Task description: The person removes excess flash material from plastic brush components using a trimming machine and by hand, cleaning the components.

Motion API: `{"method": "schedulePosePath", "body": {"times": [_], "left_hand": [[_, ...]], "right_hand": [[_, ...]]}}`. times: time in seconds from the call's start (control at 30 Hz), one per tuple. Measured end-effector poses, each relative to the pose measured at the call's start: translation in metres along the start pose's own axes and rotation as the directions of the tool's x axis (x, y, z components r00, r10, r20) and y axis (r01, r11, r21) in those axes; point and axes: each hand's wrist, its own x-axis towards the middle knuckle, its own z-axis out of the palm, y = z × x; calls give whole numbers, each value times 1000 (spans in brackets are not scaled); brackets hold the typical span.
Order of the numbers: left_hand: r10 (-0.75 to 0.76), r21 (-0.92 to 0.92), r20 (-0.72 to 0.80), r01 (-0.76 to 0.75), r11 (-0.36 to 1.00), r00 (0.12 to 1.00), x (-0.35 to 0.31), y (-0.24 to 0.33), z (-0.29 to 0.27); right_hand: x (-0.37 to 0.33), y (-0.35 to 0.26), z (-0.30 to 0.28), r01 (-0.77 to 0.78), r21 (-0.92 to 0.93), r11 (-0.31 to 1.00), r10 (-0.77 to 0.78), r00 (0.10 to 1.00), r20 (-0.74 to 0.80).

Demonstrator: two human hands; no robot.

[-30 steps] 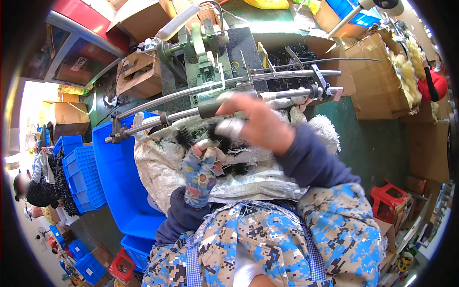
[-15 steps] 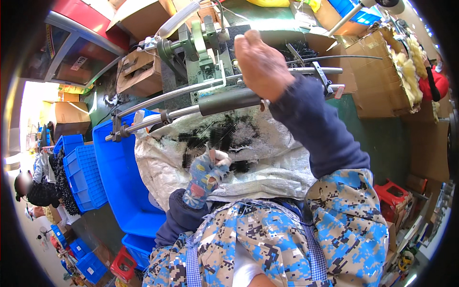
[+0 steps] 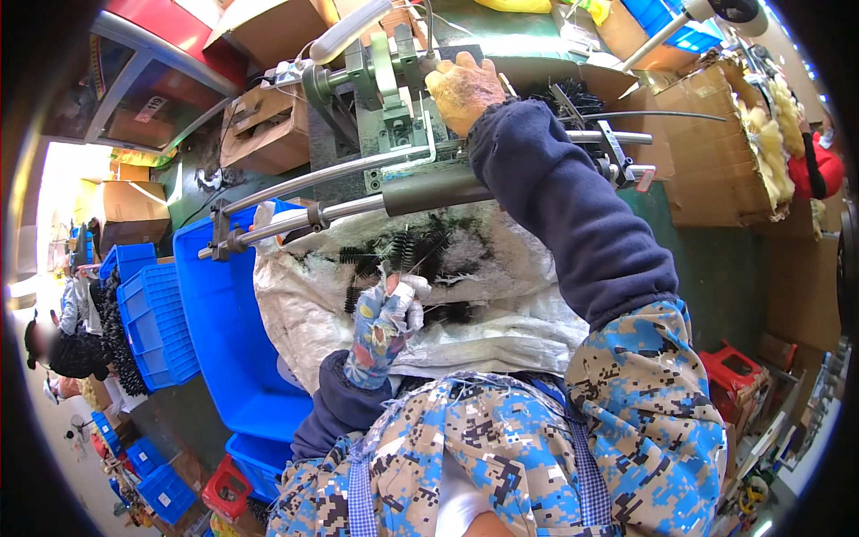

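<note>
My left hand (image 3: 385, 318), in a patterned blue fingerless cover with white-wrapped fingers, is closed in a pinch above a white woven sack (image 3: 501, 277). Just beyond its fingertips lie black twisted-wire bristle brushes (image 3: 404, 249); whether one is between the fingers cannot be made out. My right hand (image 3: 465, 92) reaches out to the green-grey bench machine (image 3: 385, 85). Its fingers are curled down beside the machine's right side, and what they hold is hidden. Metal rods (image 3: 340, 211) with a dark sleeve (image 3: 434, 190) run crosswise between me and the machine.
A large blue bin (image 3: 224, 340) stands left of the sack, with a ribbed blue crate (image 3: 157, 327) beyond it. Open cardboard boxes (image 3: 707, 152) stand at the right, one with pale fluffy pieces. More black brushes (image 3: 573, 97) lie right of the machine. A red stool (image 3: 734, 380) is at lower right.
My right hand has moved down and closer to the machine, its forearm swinging left. My left hand has shifted slightly, its fingers now nearer the brushes. One brush stands out more distinctly.
</note>
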Motion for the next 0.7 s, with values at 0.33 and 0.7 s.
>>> {"method": "schedulePosePath", "body": {"times": [0.33,0.7], "left_hand": [[-3,178,-58,13,984,998,0,-3,6],[-21,115,-2,21,993,1000,3,-4,4]], "right_hand": [[2,-3,6,-33,9,999,33,999,-19],[-2,-1,7,-56,76,996,61,996,-58]]}}
